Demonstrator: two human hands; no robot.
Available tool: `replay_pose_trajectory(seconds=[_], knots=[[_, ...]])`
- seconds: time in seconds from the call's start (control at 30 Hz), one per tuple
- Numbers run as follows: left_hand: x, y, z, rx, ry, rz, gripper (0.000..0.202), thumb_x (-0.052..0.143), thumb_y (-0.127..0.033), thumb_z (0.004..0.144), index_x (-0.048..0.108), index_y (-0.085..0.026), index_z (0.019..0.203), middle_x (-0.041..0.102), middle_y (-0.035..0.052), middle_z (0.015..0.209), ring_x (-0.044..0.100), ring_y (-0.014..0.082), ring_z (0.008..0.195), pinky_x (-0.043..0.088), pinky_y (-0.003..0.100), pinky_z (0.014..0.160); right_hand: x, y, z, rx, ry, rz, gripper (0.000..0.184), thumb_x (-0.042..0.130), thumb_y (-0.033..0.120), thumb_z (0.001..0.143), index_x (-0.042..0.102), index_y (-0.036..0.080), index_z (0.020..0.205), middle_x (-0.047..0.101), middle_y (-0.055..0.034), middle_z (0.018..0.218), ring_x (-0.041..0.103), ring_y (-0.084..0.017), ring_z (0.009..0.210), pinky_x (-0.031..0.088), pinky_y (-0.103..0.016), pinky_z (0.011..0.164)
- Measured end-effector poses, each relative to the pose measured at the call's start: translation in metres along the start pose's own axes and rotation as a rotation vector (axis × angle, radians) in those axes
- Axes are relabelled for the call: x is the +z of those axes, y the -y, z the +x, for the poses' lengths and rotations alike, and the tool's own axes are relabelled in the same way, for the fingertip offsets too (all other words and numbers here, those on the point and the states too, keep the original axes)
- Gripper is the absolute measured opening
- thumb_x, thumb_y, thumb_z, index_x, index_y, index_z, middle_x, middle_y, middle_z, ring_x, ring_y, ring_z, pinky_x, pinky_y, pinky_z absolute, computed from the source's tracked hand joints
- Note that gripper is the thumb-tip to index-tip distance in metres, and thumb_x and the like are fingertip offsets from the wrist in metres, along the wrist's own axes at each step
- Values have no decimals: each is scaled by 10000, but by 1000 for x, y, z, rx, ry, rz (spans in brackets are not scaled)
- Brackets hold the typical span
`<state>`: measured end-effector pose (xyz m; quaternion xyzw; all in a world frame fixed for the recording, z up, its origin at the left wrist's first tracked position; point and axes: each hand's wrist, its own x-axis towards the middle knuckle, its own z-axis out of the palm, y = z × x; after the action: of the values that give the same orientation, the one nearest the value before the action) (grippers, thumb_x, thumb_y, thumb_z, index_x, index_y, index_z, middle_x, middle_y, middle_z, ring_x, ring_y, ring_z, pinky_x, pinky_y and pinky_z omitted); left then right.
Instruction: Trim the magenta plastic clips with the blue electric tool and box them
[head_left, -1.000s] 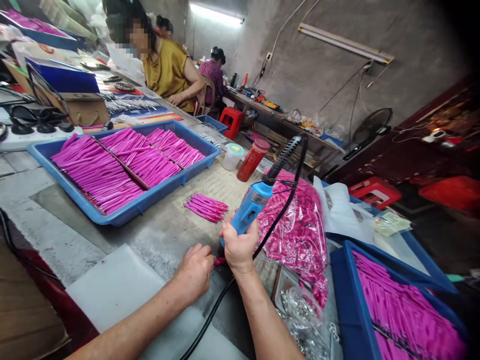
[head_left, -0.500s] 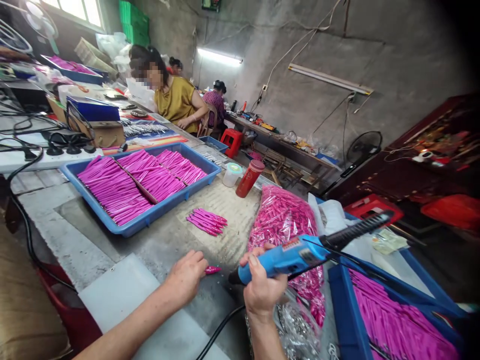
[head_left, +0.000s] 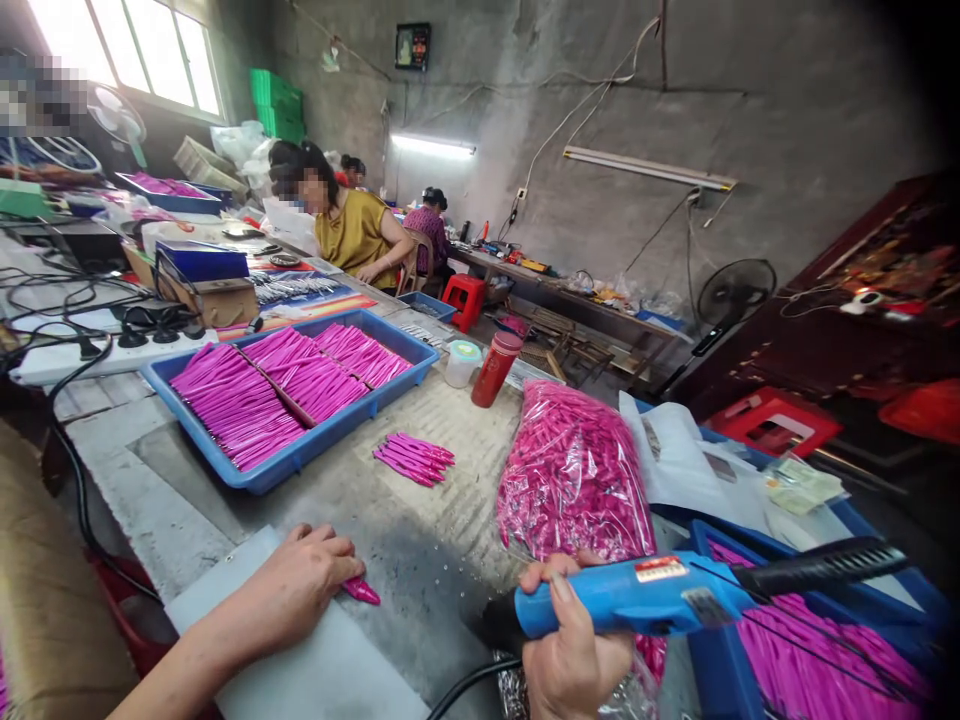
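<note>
My left hand [head_left: 311, 572] is low over the near side of the worktable, fingers closed on a glossy pink pen-shaped piece [head_left: 363, 591]. Only its tapered end shows past the fingers; the rest is hidden. My right hand [head_left: 574, 640] grips a blue electric screwdriver [head_left: 622, 597] near its dark nose, which faces left toward the piece without touching it. A black ribbed cord sleeve extends from the tool's right end. Beyond my hands, a small row of similar pink pieces [head_left: 414, 458] lies on the table.
A blue tray [head_left: 259, 480] of pink sticks sits at left. A clear bag of pink parts [head_left: 574, 470] stands at right, above another blue bin [head_left: 712, 650]. A red bottle [head_left: 496, 370] and lidded cup [head_left: 462, 365] stand behind. A person [head_left: 364, 230] sits across the table.
My left hand has moved left and down with the pink piece. My right hand has carried the electric screwdriver right and down, widening the gap between them. The view has shifted slightly.
</note>
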<state>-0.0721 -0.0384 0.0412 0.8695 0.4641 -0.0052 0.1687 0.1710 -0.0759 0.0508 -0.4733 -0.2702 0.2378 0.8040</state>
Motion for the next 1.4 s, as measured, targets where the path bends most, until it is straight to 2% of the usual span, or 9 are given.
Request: replay_pose_trajectory(seconds=[0.13, 0.3, 0.43, 0.53, 0.83, 1.0, 1.13, 1.27, 1.4], knots=[[-13, -3, 15, -76, -43, -17, 164, 443, -179, 810, 596, -219, 856, 583, 10, 917, 513, 172, 893, 303, 298, 784, -4, 0, 0, 31, -37, 29, 440, 683, 301, 611, 426, 149, 934, 505, 21, 645, 529, -133, 485, 429, -273, 522], [-20, -2, 69, -170, -189, 63, 191, 376, -154, 861, 565, -173, 848, 579, 40, 954, 512, 177, 891, 342, 298, 744, -6, -3, -2, 62, -79, 50, 442, 678, 299, 594, 426, 156, 928, 483, 24, 649, 515, -127, 493, 419, -278, 535], [-14, 4, 109, -103, -227, 153, 212, 356, -181, 890, 567, -176, 899, 579, 47, 1008, 496, 194, 938, 350, 312, 746, -8, -4, -4, 145, -87, 69, 430, 669, 263, 615, 421, 171, 954, 467, 23, 695, 513, -114, 547, 408, -260, 562], [-5, 11, 126, -48, -251, 186, 215, 355, -208, 901, 564, -189, 948, 571, 50, 1058, 468, 212, 998, 347, 328, 752, -8, -2, -4, 195, -92, 77, 445, 675, 268, 599, 421, 184, 954, 456, 29, 693, 502, -104, 554, 410, -250, 580], [12, 30, 136, 44, -294, 127, 229, 372, -277, 911, 585, -197, 940, 595, 41, 986, 469, 220, 977, 314, 333, 755, -8, -5, -4, 210, -106, 36, 468, 692, 319, 590, 409, 194, 942, 445, 42, 710, 504, -83, 556, 409, -229, 599], [7, 29, 136, 55, -280, 70, 246, 389, -312, 906, 606, -201, 945, 597, 44, 1019, 491, 210, 958, 309, 319, 749, -9, -7, -4, 222, -104, 48, 470, 690, 304, 594, 407, 189, 952, 447, 32, 713, 509, -99, 553, 413, -250, 584], [3, 28, 136, 64, -246, -1, 281, 388, -355, 904, 617, -203, 962, 590, 62, 1062, 490, 228, 980, 308, 349, 796, -8, -7, -3, 215, -112, 54, 473, 697, 295, 583, 416, 189, 949, 448, 34, 701, 509, -103, 542, 413, -249, 574], [7, 30, 139, 77, -243, -64, 274, 403, -360, 895, 612, -203, 979, 578, 69, 1089, 479, 233, 1013, 302, 368, 842, -9, -9, -3, 212, -116, 58, 464, 699, 290, 589, 422, 183, 946, 455, 33, 709, 509, -97, 542, 411, -246, 573], [10, 30, 140, 37, -248, -36, 286, 380, -353, 902, 593, -194, 1007, 571, 78, 1045, 470, 228, 1002, 315, 363, 835, -10, -10, -3, 185, -84, 49, 445, 686, 283, 623, 415, 176, 959, 467, 33, 712, 513, -99, 549, 409, -252, 573]])
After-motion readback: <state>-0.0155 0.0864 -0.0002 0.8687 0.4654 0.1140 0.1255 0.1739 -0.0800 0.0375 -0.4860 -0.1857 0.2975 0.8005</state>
